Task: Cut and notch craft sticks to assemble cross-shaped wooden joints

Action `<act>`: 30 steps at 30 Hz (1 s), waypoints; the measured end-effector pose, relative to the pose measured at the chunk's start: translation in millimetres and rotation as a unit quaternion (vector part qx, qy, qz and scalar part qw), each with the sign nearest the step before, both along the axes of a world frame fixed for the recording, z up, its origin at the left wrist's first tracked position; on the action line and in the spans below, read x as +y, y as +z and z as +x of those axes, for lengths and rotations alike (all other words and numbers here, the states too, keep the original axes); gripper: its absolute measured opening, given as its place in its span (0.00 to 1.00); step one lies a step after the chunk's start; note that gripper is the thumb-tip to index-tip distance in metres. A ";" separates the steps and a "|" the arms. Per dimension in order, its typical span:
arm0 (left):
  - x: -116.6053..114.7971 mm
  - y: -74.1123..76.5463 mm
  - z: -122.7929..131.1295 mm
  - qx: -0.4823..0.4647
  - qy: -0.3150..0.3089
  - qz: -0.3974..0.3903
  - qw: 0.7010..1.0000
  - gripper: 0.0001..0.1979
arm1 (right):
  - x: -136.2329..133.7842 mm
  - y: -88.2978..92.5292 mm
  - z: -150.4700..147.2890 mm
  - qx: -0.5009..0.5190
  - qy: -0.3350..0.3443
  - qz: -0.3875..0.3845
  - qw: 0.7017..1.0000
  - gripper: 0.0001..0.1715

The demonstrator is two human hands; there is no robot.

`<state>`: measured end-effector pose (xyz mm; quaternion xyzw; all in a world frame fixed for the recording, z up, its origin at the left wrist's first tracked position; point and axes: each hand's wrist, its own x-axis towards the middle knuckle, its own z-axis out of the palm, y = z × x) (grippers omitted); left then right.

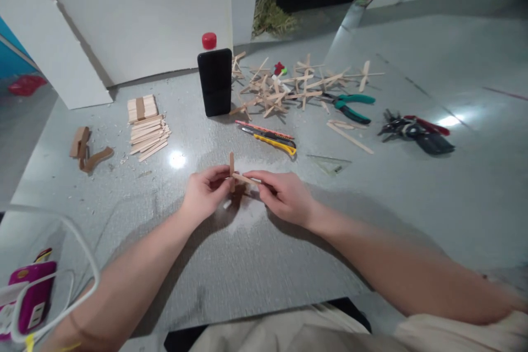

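Note:
My left hand [205, 192] and my right hand [284, 196] meet at the middle of the grey floor [256, 264]. Together they pinch a small cross of wooden craft sticks [238, 175]: one stick stands upright by my left fingers, another lies flat toward my right fingers. Both hands are closed on it. Further back lies a heap of finished stick crosses [289, 85]. A stack of loose flat sticks [147, 133] lies at the back left.
A black bottle with a red cap [214, 80] stands behind my hands. Box cutters [270, 137], green pliers [350, 107], dark tools [416, 133], a clear set square [330, 164] and bent wood pieces [88, 151] lie around. A purple device with white cable [31, 294] sits front left.

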<state>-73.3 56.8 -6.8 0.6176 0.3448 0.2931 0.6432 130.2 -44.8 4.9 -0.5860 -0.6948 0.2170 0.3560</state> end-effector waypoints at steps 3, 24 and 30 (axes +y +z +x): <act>2.0 -0.1 -0.7 0.007 -0.003 0.007 1.000 0.14 | -1.2 1.2 -1.3 -0.004 -0.017 0.009 1.000 0.21; 5.2 6.5 3.6 0.020 0.005 -0.087 0.996 0.11 | -15.3 11.5 -17.5 -0.035 -0.061 0.056 0.996 0.16; 0.7 3.0 5.7 0.005 0.018 -0.115 0.993 0.13 | -16.5 7.2 -30.7 -0.010 -0.096 0.074 0.993 0.15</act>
